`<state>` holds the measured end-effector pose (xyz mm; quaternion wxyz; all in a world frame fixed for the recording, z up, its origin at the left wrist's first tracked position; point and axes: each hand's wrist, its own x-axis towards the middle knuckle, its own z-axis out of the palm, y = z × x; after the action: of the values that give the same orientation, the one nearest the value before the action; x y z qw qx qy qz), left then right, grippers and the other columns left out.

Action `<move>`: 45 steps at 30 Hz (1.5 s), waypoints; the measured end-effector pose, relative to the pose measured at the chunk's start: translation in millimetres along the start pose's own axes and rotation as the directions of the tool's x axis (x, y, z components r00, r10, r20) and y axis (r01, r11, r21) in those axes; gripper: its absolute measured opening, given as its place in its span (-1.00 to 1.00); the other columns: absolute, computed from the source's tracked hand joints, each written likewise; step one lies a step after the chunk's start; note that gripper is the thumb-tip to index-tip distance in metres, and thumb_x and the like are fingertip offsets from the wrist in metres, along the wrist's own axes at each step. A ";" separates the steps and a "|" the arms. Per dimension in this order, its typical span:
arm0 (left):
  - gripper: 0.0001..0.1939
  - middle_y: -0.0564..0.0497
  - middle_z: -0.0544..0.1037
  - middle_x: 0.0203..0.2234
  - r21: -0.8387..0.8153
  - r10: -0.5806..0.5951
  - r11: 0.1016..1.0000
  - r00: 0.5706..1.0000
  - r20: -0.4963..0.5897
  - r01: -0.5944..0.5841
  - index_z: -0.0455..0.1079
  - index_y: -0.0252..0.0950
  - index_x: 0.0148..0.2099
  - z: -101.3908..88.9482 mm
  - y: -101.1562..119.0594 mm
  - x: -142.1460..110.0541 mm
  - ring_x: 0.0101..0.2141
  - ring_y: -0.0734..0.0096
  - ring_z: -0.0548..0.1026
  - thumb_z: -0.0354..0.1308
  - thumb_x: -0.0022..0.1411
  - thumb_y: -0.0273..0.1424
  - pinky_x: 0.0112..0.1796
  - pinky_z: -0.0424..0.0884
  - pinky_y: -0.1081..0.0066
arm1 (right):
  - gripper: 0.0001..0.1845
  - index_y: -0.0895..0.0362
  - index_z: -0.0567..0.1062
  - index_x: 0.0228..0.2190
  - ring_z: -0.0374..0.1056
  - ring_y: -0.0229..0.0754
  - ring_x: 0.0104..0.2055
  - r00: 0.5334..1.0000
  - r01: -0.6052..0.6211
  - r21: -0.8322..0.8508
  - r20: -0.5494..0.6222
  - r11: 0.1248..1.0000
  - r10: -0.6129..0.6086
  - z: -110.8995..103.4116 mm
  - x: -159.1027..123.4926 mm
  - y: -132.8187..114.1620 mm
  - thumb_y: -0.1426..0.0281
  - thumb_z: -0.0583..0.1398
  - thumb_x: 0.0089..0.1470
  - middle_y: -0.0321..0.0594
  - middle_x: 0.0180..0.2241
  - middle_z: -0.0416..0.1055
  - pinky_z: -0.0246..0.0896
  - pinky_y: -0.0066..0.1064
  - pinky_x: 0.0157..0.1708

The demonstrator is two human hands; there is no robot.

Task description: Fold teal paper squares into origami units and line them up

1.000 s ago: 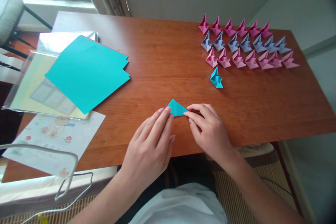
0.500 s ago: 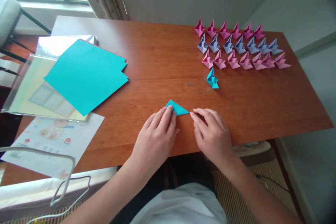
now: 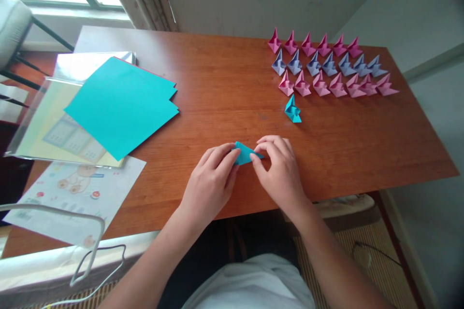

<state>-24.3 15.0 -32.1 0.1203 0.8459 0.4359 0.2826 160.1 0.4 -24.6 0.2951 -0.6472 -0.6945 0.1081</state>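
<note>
A small folded teal paper piece (image 3: 245, 153) lies near the front edge of the wooden table (image 3: 217, 87). My left hand (image 3: 212, 181) pinches its left side with fingers closed. My right hand (image 3: 279, 171) pinches its right end between thumb and fingers. One finished teal origami figure (image 3: 292, 110) stands just beyond, to the right. Behind it stand rows of pink and blue origami figures (image 3: 328, 65).
A stack of teal paper sheets (image 3: 121, 104) lies at the left on a clear plastic folder (image 3: 43, 120). A printed instruction sheet (image 3: 72, 198) sits at the front left. A white wire frame and cable (image 3: 87, 251) hang off the table's near-left edge.
Both hands have closed in on the teal piece. My right hand moved left from the piece's tip and now grips it; the piece looks smaller and partly covered.
</note>
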 end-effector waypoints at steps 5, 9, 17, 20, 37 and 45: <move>-0.64 -0.15 0.58 0.04 -0.074 -0.030 0.997 1.000 0.003 0.030 0.37 -0.31 0.21 -0.9 -0.8 1.0 0.04 0.24 0.53 0.11 0.39 -0.50 0.08 0.50 0.26 | -0.89 0.06 0.41 -0.35 0.43 -0.07 -0.09 0.999 -0.037 0.217 0.001 0.975 0.037 -3.1 -4.0 -1.4 0.45 0.16 0.27 -0.14 -0.19 0.54 0.34 -0.18 -0.04; -0.56 -0.11 0.62 -0.04 -0.178 -0.084 0.981 0.996 -0.016 0.079 0.32 -0.31 0.27 -3.8 -1.0 -0.9 -0.08 0.31 0.60 0.16 0.38 -0.46 -0.01 0.53 0.33 | -0.92 0.07 0.45 -0.31 0.47 -0.13 -0.14 0.993 -0.104 0.417 -0.001 0.903 0.115 -3.6 -9.4 -3.4 0.41 0.18 0.27 -0.18 -0.22 0.54 0.39 -0.26 -0.11; -0.61 -0.02 0.60 -0.20 -0.547 -0.326 0.784 0.945 0.037 0.292 0.45 -0.25 0.15 -9.4 -2.1 1.0 -0.36 0.50 0.56 0.30 0.29 -0.37 -0.34 0.51 0.52 | -0.95 0.04 0.55 -0.29 0.50 -0.15 -0.14 0.986 -0.107 0.647 -0.026 0.755 0.162 3.6 -9.9 -12.4 0.43 0.27 0.22 -0.23 -0.23 0.57 0.42 -0.27 -0.11; -0.61 -0.10 0.55 -0.02 -0.571 -0.348 0.761 0.936 0.042 0.309 0.49 -0.24 0.12 -11.9 -2.0 3.9 -0.29 0.46 0.56 0.34 0.25 -0.36 -0.34 0.50 0.52 | -0.90 0.02 0.58 -0.27 0.50 -0.17 -0.14 0.987 -0.068 0.686 -0.060 0.724 0.149 1.4 -8.5 -17.4 0.47 0.29 0.20 -0.26 -0.23 0.57 0.42 -0.29 -0.09; -0.71 -0.06 0.65 -0.20 -0.761 -0.427 0.387 0.833 0.352 0.521 0.54 -0.29 -0.03 -18.2 7.5 10.3 -0.35 0.44 0.59 0.35 0.25 -0.28 -0.36 0.51 0.54 | -0.77 -0.01 0.58 -0.16 0.53 -0.26 -0.17 0.952 -0.059 0.805 -0.131 0.590 0.275 2.4 -7.2 -17.5 0.51 0.30 0.17 -0.30 -0.24 0.58 0.50 -0.43 -0.15; -0.82 0.00 0.63 -0.32 -0.828 -0.465 0.308 0.834 0.298 0.468 0.53 -0.29 -0.19 -15.0 9.4 11.3 -0.33 0.45 0.56 0.39 0.21 -0.33 -0.30 0.52 0.53 | -0.69 -0.03 0.56 -0.07 0.52 -0.23 -0.12 0.957 -0.042 0.815 -0.134 0.577 0.259 4.8 -9.1 -17.5 0.49 0.32 0.15 -0.28 -0.19 0.58 0.50 -0.38 -0.11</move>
<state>-21.5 17.9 -11.5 0.6131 0.4969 0.4515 0.4163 142.7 -9.7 -21.7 0.6261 -0.5086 -0.4715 0.3564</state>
